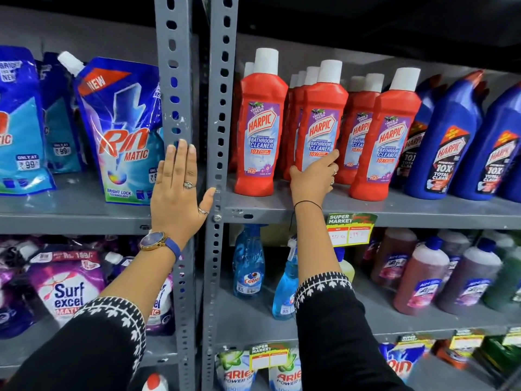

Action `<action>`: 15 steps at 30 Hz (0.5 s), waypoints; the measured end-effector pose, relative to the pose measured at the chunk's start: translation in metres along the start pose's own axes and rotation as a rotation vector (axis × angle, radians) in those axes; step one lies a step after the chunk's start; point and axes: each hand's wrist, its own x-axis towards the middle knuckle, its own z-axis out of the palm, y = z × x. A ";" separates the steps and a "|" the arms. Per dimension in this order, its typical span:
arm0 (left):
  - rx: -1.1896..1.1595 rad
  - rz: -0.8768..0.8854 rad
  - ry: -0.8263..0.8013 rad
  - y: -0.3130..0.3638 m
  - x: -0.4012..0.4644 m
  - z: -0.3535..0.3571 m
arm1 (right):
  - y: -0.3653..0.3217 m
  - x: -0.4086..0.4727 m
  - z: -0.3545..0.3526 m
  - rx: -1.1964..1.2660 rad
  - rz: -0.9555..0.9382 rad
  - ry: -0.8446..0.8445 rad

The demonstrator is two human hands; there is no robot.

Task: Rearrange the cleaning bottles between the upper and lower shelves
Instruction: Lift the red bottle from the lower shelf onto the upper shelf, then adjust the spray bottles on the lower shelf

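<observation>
Several red Harpic bathroom cleaner bottles with white caps stand on the upper shelf (282, 211). My right hand (313, 180) grips the base of the middle red bottle (321, 117), which stands upright on the shelf. Another red bottle (259, 128) stands to its left and one (386, 136) to its right. My left hand (179, 184) lies flat with fingers spread against the grey shelf upright (174, 66). On the lower shelf (242, 317) stand two blue Colin spray bottles (248, 266), partly hidden by my right forearm.
Blue Harpic bottles (448, 136) fill the upper shelf's right end. Brown and purple Lizol bottles (420, 277) stand at the lower right. Rin pouches (124, 131) and Surf Excel packs (64, 289) fill the left bay. A second grey upright (222, 108) divides the bays. Ariel packs (239, 371) sit below.
</observation>
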 end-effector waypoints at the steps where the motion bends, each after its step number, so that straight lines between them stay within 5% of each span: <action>1: 0.003 0.001 0.000 0.000 0.000 0.000 | 0.000 0.000 0.000 -0.001 0.002 0.002; 8: -0.002 -0.010 -0.014 0.001 0.000 0.000 | -0.001 -0.007 -0.003 0.006 -0.013 -0.011; 15: -0.014 -0.008 0.014 0.000 0.000 0.000 | 0.066 -0.132 0.013 0.344 -0.542 0.170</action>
